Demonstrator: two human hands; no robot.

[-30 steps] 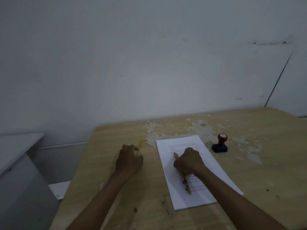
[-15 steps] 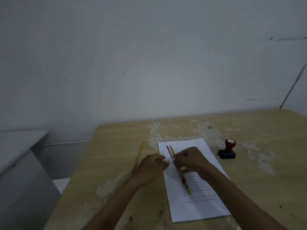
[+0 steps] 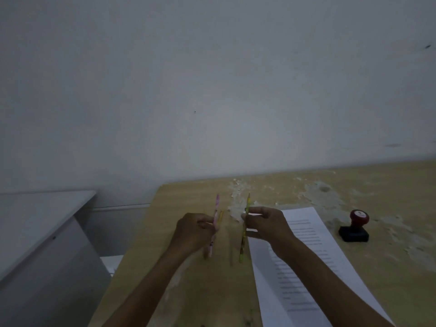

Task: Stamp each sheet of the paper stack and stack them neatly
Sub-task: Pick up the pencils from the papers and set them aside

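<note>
We see both hands raised just above the wooden worktop [image 3: 389,185], each pinching a pencil nearly upright. Our left hand [image 3: 192,232] curls its fingers round a pink pencil [image 3: 215,223], whose tip points toward twelve o'clock, and behind that pencil a yellow pencil [image 3: 221,217] lies on the worktop, mostly hidden. Our right hand [image 3: 266,224], at three o'clock from the left and apart from it, pinches a green-yellow pencil [image 3: 244,234] between thumb and fingers, the pencil hanging down past the hand toward six o'clock. The paper stack [image 3: 306,267], white with printed lines, lies flat on the worktop under our right forearm and runs from the hand's three o'clock side down toward five o'clock at the frame's bottom edge. The stamp [image 3: 354,226], with a red knob on a black base, stands upright on the worktop at three o'clock from the paper, near it but not touching. At nine o'clock, off the worktop, stands a grey cabinet [image 3: 47,232]
</note>
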